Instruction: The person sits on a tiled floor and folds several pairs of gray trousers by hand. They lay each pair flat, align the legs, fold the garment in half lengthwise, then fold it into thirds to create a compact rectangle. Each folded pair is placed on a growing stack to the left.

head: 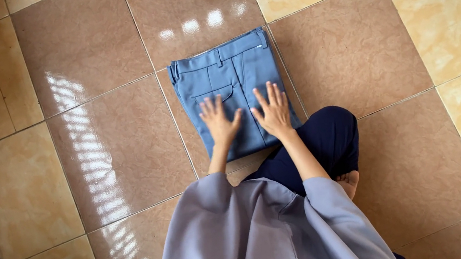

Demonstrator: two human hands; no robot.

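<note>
Nearest, a grey sleeve and a knee in dark navy trousers; just beyond, the left hand and right hand lie flat, fingers spread wide, gripping nothing, pressing the near half of the folded blue trousers; this looks like smoothing a finished fold, and any further fold would call for lifting an edge; the bundle is neat, rectangular, waistband at the far end, on the glossy brown tiled floor.
</note>
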